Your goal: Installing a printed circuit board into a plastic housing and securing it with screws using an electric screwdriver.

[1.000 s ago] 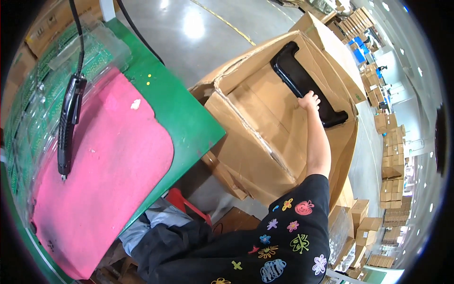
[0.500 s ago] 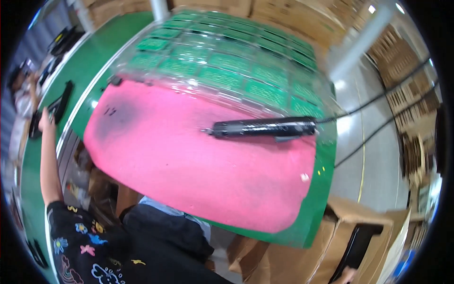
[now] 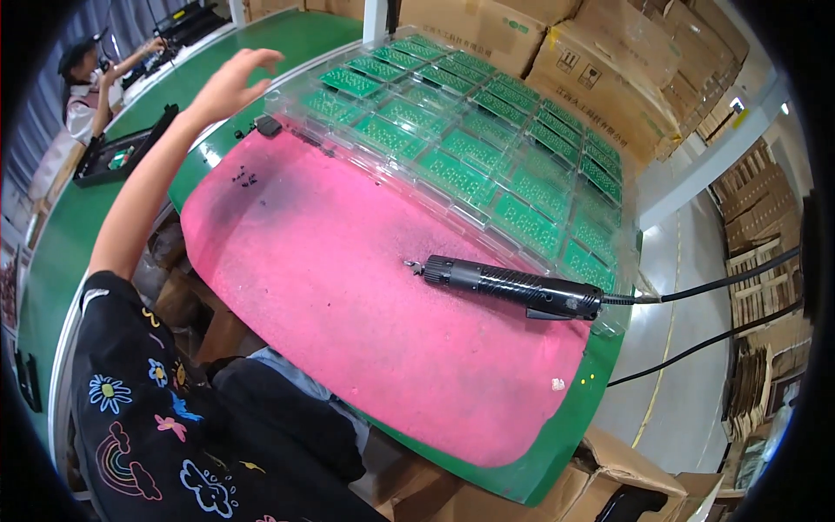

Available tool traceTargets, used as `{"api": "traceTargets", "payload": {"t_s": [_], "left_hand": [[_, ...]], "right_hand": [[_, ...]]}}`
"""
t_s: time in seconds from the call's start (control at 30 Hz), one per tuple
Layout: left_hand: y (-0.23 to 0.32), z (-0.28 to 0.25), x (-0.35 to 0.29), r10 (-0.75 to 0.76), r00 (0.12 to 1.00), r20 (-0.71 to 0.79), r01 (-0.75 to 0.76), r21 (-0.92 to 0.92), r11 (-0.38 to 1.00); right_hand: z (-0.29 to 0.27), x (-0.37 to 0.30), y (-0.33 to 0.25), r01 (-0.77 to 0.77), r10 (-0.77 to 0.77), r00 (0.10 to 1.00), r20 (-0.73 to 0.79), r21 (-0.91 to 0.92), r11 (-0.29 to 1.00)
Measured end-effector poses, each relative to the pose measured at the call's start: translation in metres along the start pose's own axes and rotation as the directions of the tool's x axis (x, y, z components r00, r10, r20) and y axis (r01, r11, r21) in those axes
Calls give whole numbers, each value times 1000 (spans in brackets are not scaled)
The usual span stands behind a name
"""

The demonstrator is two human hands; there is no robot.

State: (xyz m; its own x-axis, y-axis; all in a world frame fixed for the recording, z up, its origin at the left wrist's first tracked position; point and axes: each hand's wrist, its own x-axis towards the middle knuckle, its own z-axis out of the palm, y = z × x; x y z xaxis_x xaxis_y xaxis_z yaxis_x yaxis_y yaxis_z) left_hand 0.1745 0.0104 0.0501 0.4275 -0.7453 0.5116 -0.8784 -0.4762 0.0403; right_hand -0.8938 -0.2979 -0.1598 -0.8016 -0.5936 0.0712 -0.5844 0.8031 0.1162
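My left hand is raised with its fingers apart and nothing in it, over the green belt near the left corner of the clear plastic trays. These trays hold rows of green circuit boards. Left of my forearm a black plastic housing lies on the belt with a small green board inside. On the pink mat rests a black electric screwdriver, its bit pointing left. My right hand is out of view. At the lower right a black plastic part shows in a cardboard box.
Small black screws lie on the mat's upper left. Black cables run right from the screwdriver's side. Large cartons stand behind the trays, beside a white post. Another person sits across the green belt.
My left hand has let go of the black housing on the belt and moved up and right. My right hand, which gripped the black part in the box, has left the view. The view has shifted.
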Motion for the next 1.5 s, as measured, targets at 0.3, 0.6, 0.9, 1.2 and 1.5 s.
{"api": "traceTargets", "payload": {"t_s": [0.3, 0.6, 0.9, 1.2, 1.5], "left_hand": [[19, 55, 45, 182, 961, 206, -195, 44, 980], [-1, 88, 76, 151, 929, 337, -166, 15, 986], [-12, 97, 91, 251, 895, 370, -191, -190, 963], [-6, 41, 73, 331, 925, -187, -380, -506, 775], [120, -13, -20, 437, 886, 154, 77, -979, 189]], "right_hand": [[63, -11, 28, 256, -426, 790, -441, -395, 882], [-19, -138, 54, 689, -767, 604, -216, -341, 639], [-210, -140, 160, 528, -318, 656, -685, 115, 841], [-341, -366, 53, 95, -651, 745, -142, 990, -107], [-214, -573, -98, -341, -898, 219, 382, 892, 296]]}}
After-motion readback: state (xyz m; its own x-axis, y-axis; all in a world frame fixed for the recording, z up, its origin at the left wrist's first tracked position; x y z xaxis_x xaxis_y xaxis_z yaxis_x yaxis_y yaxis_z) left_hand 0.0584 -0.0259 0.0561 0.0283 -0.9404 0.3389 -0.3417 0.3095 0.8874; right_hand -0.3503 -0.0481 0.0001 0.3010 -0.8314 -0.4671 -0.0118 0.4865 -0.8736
